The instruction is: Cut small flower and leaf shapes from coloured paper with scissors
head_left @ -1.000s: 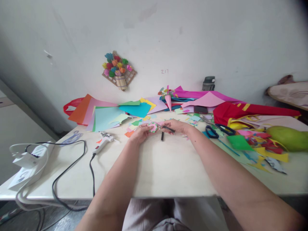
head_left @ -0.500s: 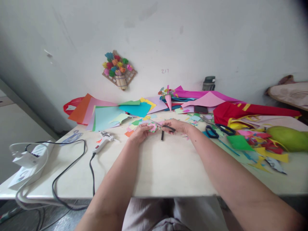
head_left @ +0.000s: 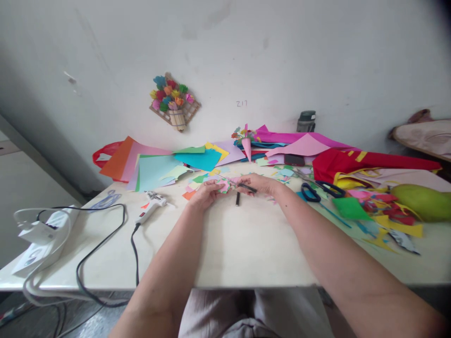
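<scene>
At the far middle of the white table (head_left: 246, 244), the person's two hands meet over a small folded paper piece (head_left: 224, 186) with pink and green in it. The left hand (head_left: 206, 192) pinches this paper piece from the left side, fingers curled around it. The right hand (head_left: 260, 184) grips a thin black stick (head_left: 246, 188), maybe a pen, and its tip points at the paper piece. A short black pen (head_left: 237, 199) lies flat on the table just below the two hands. A white glue gun (head_left: 151, 206) lies to the left of the hands, with its black cord (head_left: 105, 244) looping toward the table's near edge. Blue scissors (head_left: 320, 190) lie to the right, near a green paper scrap (head_left: 348, 208). Big sheets of colored paper (head_left: 158, 164) lean at the back by the wall. A green mango (head_left: 423, 201) sits far to the right.
</scene>
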`<state>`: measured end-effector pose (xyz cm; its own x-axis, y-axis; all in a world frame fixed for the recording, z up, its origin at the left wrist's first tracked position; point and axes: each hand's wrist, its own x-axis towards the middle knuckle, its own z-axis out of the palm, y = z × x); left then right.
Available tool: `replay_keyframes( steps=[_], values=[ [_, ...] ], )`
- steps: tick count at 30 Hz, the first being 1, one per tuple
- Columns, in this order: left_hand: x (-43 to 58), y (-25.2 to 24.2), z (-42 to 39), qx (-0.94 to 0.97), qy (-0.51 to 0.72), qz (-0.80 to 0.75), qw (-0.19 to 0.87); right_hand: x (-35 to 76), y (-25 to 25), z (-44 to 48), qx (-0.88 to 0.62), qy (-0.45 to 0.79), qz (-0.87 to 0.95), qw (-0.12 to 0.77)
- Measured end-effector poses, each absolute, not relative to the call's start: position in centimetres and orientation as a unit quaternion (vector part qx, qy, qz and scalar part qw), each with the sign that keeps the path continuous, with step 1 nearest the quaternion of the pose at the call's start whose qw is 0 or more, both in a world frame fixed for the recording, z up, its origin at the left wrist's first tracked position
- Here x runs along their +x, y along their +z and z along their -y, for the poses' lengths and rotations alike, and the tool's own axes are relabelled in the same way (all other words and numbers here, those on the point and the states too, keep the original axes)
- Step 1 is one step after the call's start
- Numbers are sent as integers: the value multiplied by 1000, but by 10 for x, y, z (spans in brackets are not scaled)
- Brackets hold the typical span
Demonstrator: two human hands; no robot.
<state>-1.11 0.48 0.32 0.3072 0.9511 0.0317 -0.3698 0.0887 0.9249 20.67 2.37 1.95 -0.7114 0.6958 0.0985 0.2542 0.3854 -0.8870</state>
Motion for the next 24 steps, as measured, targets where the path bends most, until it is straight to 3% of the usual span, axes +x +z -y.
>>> replay_keyframes(
  steps=[12,24],
  values=[
    [-13,5,-4,453,500,-333,660,210,16,-28,-303,497,778,236],
    [-20,10,0,521,379,-351,680,213,21,-23,-356,526,751,181]
  ],
)
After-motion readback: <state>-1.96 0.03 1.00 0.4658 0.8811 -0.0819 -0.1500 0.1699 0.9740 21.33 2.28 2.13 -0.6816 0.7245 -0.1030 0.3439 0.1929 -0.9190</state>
